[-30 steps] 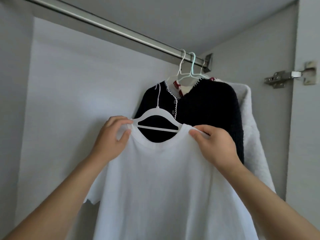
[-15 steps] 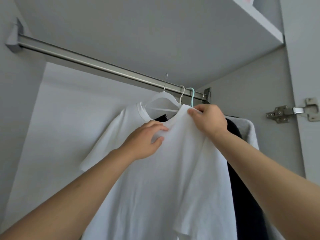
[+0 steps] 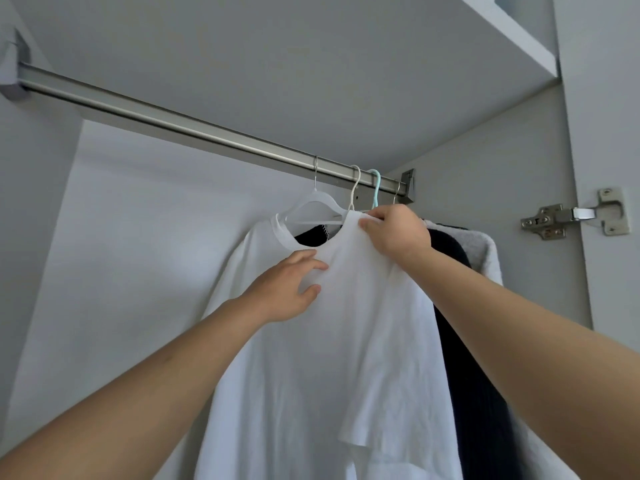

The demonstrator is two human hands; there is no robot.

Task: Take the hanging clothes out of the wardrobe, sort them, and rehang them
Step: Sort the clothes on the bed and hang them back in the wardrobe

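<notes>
A white T-shirt (image 3: 332, 358) hangs on a white hanger (image 3: 313, 207) whose metal hook sits over the steel wardrobe rail (image 3: 180, 124). My right hand (image 3: 398, 237) pinches the shirt's right shoulder at the hanger's end. My left hand (image 3: 287, 287) lies on the shirt's chest just below the collar, fingers loosely spread. Behind the shirt hang a dark knit cardigan (image 3: 464, 341) and a pale fleecy garment (image 3: 485, 251), on a white and a mint hanger (image 3: 375, 188) at the rail's right end.
The left stretch of the rail carries nothing. A shelf (image 3: 502, 26) runs above the rail. The wardrobe's right side panel holds a metal door hinge (image 3: 575, 216). The back wall (image 3: 138, 254) is plain grey.
The T-shirt on its hanger rose from chest height to the rail and its hook now rests over it. My left hand slid from the left shoulder down to the chest.
</notes>
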